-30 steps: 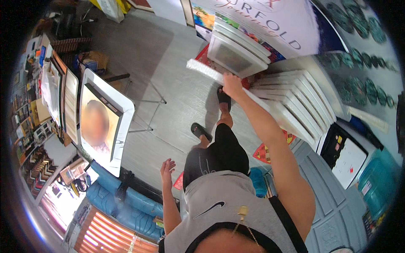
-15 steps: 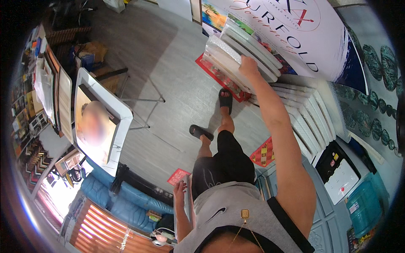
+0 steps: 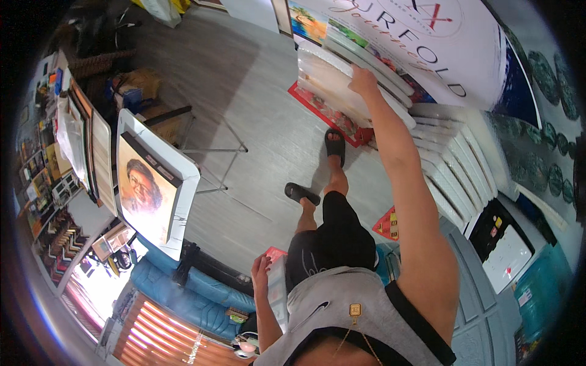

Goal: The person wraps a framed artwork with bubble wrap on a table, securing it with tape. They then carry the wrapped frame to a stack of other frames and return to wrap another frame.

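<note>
My right hand (image 3: 364,81) reaches forward, its fingers closed over the upper edge of a plastic-wrapped canvas (image 3: 329,82). This canvas leans in front of other wrapped canvases (image 3: 372,68), which rest against a large printed poster (image 3: 415,36). Its face looks pale and beige under the wrap; the grip hides part of the top edge. At my side hangs my left hand (image 3: 261,268), its fingers loosely bent and apart, with nothing visible in them. A red patterned mat (image 3: 323,113) lies on the floor below the held canvas.
More wrapped canvases (image 3: 455,165) stand in a row at right, beside a black-and-white appliance (image 3: 500,244) and a grey-blue cabinet (image 3: 473,293). On the left, a white folding table (image 3: 190,174) carries a portrait painting (image 3: 146,189). A blue sofa (image 3: 183,299) stands behind it.
My right hand has moved slightly farther away with the canvas edge, and the front canvas sits closer to those behind. The left hand has shifted a little. The whole view has drifted slightly.
</note>
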`<state>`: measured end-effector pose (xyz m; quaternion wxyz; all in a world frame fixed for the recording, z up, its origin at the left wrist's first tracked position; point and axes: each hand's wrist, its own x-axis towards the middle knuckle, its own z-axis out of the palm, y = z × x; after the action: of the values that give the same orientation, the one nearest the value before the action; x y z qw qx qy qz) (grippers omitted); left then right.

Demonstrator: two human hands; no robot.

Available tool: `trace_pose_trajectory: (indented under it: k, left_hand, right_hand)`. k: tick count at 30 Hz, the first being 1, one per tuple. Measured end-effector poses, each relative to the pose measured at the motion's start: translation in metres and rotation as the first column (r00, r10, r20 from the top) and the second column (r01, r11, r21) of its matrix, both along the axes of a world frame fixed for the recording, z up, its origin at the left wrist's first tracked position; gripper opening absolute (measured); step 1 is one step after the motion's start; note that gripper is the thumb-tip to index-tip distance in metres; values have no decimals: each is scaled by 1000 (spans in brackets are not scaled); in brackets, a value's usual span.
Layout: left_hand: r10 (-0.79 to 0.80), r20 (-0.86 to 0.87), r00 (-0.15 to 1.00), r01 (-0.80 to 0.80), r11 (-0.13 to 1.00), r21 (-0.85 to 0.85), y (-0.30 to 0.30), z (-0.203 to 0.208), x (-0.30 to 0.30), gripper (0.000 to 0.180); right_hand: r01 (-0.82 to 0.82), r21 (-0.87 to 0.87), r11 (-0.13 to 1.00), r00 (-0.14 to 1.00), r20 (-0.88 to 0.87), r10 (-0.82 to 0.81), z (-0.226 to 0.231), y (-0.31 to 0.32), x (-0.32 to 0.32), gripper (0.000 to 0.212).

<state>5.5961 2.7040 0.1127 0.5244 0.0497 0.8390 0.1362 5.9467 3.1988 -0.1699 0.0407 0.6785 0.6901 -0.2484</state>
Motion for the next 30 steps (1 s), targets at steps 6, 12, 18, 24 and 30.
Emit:
trace_pose_trajectory:
  k: [6, 12, 18, 24, 30]
  left_hand:
    - [42, 20, 999, -40, 996, -83, -9, -12, 1, 37]
    - [-115, 111, 987, 115, 993, 14, -13, -26, -15, 41]
    - [-207, 109, 972, 187, 968, 169, -42, -41, -78, 49]
    - [-95, 14, 995, 95, 995, 33, -128, -47, -147, 52]
    - [39, -98, 994, -47, 996, -72, -217, -51, -132, 53]
  right_hand:
    - [17, -173, 985, 992, -121, -39, 18, -61, -17, 47]
    - [-39, -121, 992, 984, -176, 18, 48, -164, -93, 37]
    - [0, -16, 1000, 996, -89, -2, 106, -269, -62, 33]
    - [71, 104, 992, 996, -60, -65, 124, -384, 12, 24]
    - [152, 9, 988, 988, 36, -152, 101, -462, 95, 26]
